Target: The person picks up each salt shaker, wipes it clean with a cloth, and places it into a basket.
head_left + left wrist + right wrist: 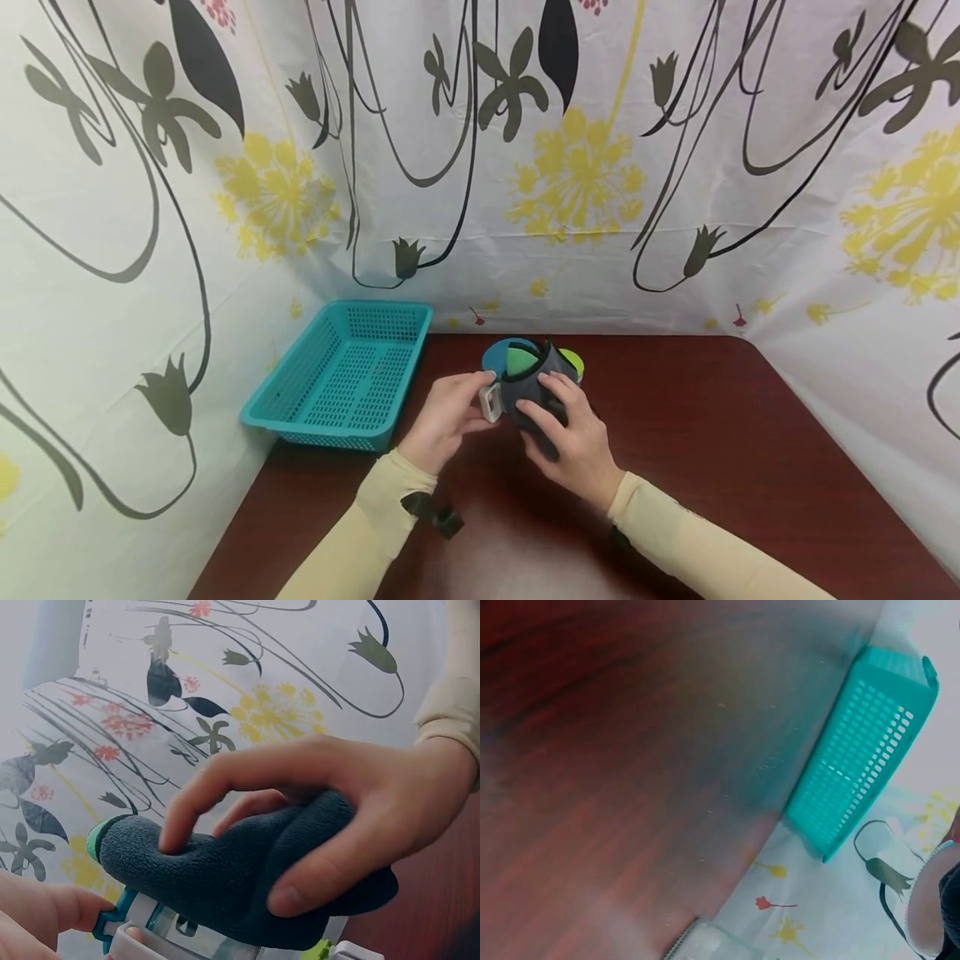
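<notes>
A dark grey cloth (522,388), with a bright green side (520,361) showing at its folded top, is bunched up in front of me. My right hand (581,442) grips it, thumb on one side and fingers spread over the other. In the left wrist view the cloth (202,877) lies against a clear container with a teal edge and a white clip (142,934). My left hand (442,421) pinches the container at its white clip (491,402). The cloth covers much of the container. Behind it show a blue round lid (495,357) and a yellow-green one (574,362).
A turquoise plastic basket (408,375) with perforated walls stands at the left back of the dark red table (712,467). Flower-printed white sheeting (450,192) hangs behind the table and along its sides. Part of a clear container (716,945) shows in the right wrist view.
</notes>
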`<move>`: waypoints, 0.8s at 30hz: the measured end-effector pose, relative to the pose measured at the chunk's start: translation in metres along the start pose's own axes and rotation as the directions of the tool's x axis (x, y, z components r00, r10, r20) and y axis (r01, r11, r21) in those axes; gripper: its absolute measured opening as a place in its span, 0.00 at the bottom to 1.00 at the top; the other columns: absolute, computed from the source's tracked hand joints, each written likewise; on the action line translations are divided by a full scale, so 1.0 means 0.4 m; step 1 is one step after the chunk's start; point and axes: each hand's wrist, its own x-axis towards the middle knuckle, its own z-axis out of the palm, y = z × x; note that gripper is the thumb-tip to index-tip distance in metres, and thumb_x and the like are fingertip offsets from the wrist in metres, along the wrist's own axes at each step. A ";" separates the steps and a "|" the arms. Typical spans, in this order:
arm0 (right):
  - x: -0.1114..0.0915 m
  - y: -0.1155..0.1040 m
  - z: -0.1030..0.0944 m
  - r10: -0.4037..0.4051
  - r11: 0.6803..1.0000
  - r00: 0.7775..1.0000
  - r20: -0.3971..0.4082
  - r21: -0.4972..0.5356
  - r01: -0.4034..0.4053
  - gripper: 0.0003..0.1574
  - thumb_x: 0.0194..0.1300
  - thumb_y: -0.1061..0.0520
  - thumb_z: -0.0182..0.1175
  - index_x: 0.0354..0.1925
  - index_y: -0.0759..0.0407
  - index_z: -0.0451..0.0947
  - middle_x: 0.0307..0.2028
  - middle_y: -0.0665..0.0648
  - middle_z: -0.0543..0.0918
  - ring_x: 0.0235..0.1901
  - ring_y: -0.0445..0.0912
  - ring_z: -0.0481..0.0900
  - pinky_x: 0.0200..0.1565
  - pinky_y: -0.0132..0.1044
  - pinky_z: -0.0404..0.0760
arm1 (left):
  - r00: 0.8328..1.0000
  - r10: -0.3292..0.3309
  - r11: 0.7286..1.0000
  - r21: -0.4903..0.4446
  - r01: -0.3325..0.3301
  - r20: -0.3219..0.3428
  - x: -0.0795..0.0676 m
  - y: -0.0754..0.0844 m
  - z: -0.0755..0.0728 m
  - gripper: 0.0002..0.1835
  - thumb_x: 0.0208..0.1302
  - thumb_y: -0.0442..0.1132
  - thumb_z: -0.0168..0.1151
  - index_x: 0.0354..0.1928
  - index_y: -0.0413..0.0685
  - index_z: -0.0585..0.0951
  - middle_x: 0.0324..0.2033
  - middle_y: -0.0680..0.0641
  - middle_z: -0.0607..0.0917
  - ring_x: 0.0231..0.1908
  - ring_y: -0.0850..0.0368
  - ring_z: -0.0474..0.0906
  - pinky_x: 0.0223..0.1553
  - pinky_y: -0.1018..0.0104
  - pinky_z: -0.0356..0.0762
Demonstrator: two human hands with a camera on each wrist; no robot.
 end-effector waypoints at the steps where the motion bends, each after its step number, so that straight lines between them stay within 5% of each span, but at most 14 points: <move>1: 0.004 0.001 0.000 0.001 1.000 1.000 -0.008 0.004 -0.001 0.33 0.56 0.53 0.69 0.61 0.57 0.79 0.64 0.73 0.70 0.62 0.67 0.72 0.47 0.60 0.81 | 1.000 -0.001 1.000 0.001 0.001 -0.002 -0.001 -0.001 0.000 0.25 0.66 0.52 0.67 0.53 0.37 0.83 0.41 0.38 0.87 0.39 0.43 0.88 0.45 0.50 0.83; 8: 0.029 0.001 -0.003 0.031 0.998 0.999 -0.038 0.049 -0.029 0.33 0.56 0.54 0.69 0.60 0.59 0.79 0.63 0.72 0.71 0.60 0.63 0.75 0.51 0.53 0.82 | 1.000 0.005 1.000 0.023 -0.005 -0.008 -0.007 -0.008 -0.003 0.25 0.66 0.53 0.67 0.53 0.39 0.84 0.42 0.39 0.87 0.40 0.44 0.88 0.43 0.52 0.84; 24: 0.034 -0.002 0.003 0.106 0.994 0.994 -0.001 0.024 -0.106 0.35 0.57 0.53 0.68 0.63 0.56 0.78 0.64 0.68 0.73 0.59 0.59 0.77 0.41 0.53 0.85 | 1.000 0.019 1.000 -0.012 -0.019 -0.009 -0.011 -0.025 -0.010 0.25 0.66 0.53 0.66 0.52 0.38 0.84 0.46 0.38 0.87 0.45 0.42 0.86 0.48 0.50 0.82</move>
